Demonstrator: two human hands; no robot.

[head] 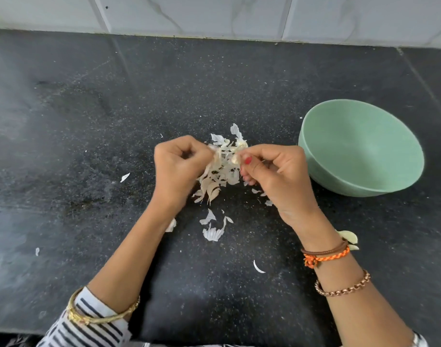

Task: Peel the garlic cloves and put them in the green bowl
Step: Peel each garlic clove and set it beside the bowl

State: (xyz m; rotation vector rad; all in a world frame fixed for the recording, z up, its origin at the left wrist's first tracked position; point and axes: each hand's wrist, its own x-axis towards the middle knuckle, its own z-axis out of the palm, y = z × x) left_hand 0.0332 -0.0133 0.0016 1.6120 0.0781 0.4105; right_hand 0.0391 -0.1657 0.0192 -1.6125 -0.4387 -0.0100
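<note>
Both hands hover over the middle of a black speckled counter. My right hand (277, 171) pinches a small pale garlic clove (235, 159) between thumb and fingertips. My left hand (179, 164) has its fingers curled and pinches a strip of papery skin (215, 156) that leads to the clove. Under the hands lies a heap of peeled skins (214, 182). The green bowl (359, 146) stands just right of my right hand, tilted toward me; nothing shows inside it. Loose garlic cloves (349, 237) lie beside my right wrist, partly hidden by it.
Scattered skin flakes (212, 231) lie on the counter toward the front, and single flakes (125, 177) lie left of the hands. A white tiled wall (214, 13) closes off the counter's far edge. The counter's front edge runs near my forearms.
</note>
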